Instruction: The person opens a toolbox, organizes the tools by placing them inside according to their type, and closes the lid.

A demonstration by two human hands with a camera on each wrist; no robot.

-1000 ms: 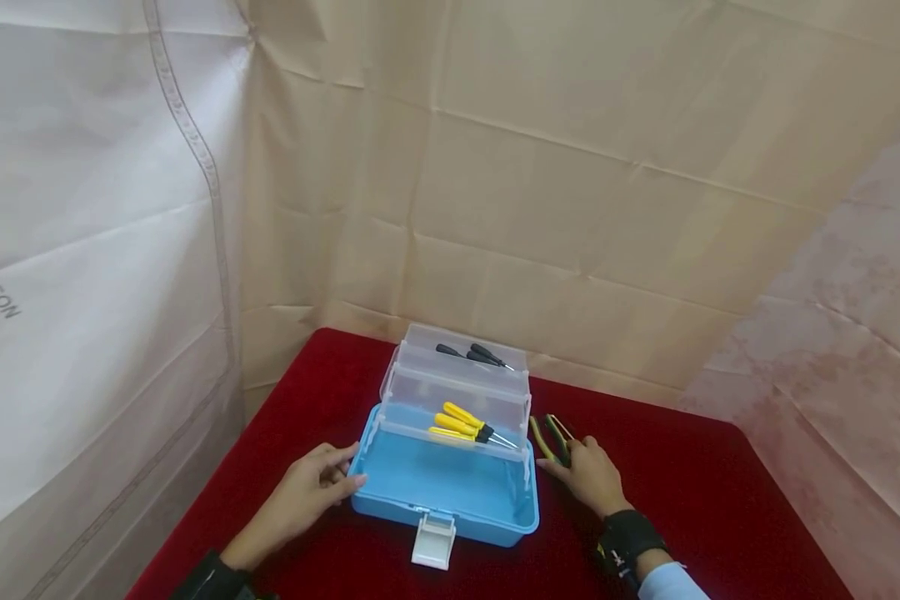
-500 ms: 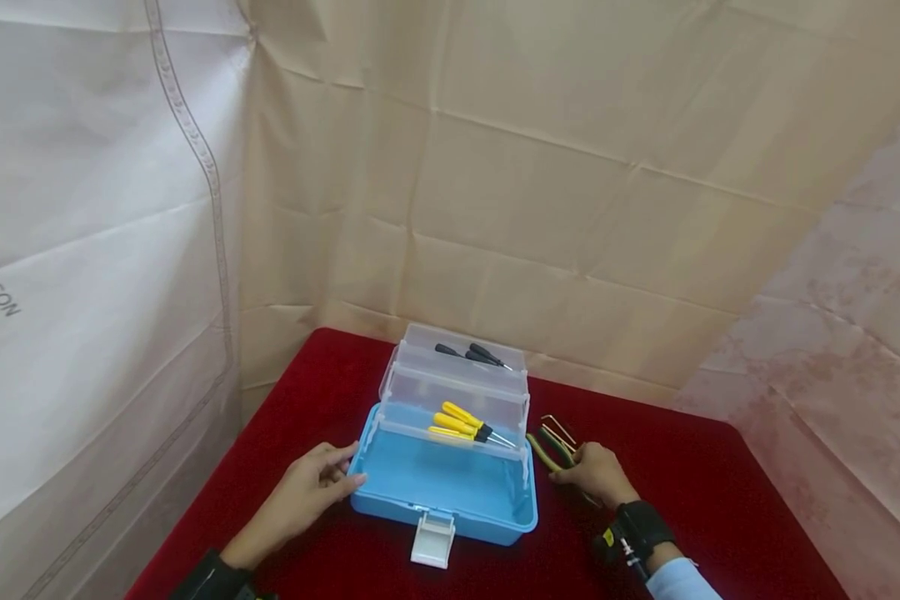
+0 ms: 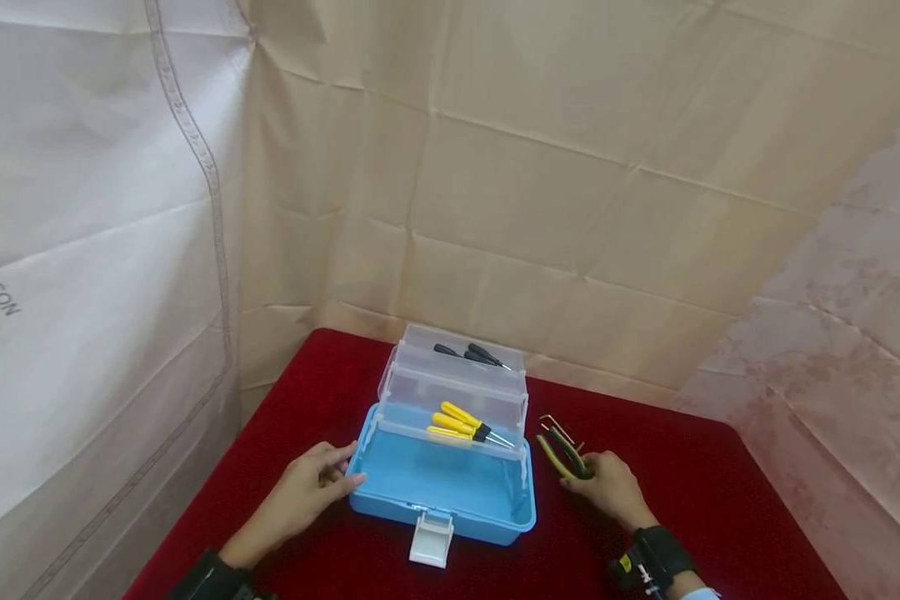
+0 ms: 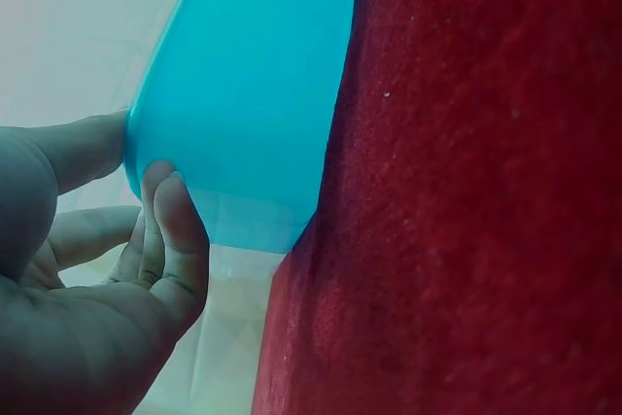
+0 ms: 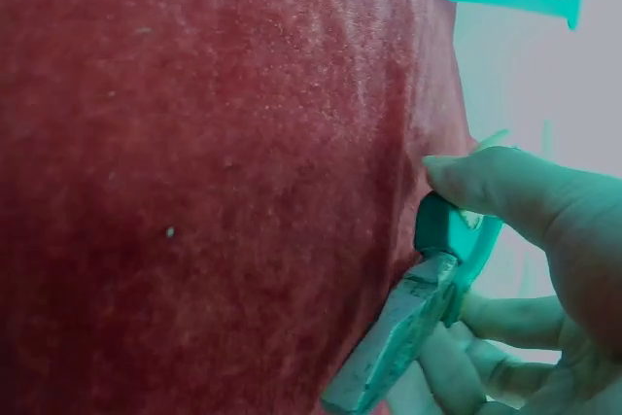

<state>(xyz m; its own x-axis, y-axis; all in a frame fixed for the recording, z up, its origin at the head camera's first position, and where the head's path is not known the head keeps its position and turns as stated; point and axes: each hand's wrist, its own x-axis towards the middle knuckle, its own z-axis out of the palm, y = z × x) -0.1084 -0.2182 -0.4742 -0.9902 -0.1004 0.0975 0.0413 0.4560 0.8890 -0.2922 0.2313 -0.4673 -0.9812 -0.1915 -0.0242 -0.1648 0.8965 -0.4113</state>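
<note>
A blue toolbox [image 3: 480,529] lies open, clear trays raised at its back. My left hand [image 3: 303,493] holds the toolbox's left rim between thumb and fingers; the left wrist view shows the fingers at the blue wall [image 4: 253,94]. Right of the toolbox, my right hand [image 3: 613,492] grips pliers with yellow and green handles [image 3: 549,458] near their joint. The right wrist view shows the metal head of the pliers [image 5: 389,342] sticking out below the thumb, close over the cloth. How far the pliers are off the cloth, I cannot tell.
Yellow-handled screwdrivers [image 3: 453,423] lie in the lower clear tray, black-handled ones [image 3: 480,357] in the upper tray. Thin gold L-shaped keys [image 3: 561,430] lie behind the pliers. Red cloth [image 3: 690,492] covers the table; a white latch [image 3: 431,542] hangs in front.
My right hand has drawn back and to the right, and the pliers have shifted away from the toolbox with it. More of the gold keys shows. My left hand stays at the rim.
</note>
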